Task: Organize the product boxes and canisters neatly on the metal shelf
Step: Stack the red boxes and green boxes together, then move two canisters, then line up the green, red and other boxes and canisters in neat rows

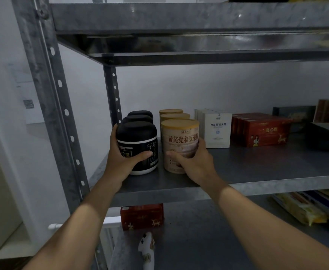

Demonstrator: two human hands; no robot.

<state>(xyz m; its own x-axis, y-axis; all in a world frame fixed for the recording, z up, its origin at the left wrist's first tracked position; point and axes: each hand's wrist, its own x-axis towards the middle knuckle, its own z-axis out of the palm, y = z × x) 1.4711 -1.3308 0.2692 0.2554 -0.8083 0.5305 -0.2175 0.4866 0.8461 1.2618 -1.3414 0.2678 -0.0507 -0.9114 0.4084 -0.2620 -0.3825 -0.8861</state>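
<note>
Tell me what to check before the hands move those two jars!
1. Left hand grips the front black jar: ok.
2. Right hand grips the front cream can: ok.
3. Both stand upright on the shelf: ok.
4. Jar and can are apart, not bumping: ok.
5. Lids are on tight: cannot tell.
6. There is finger room between the can and the white boxes: cannot tell.
</note>
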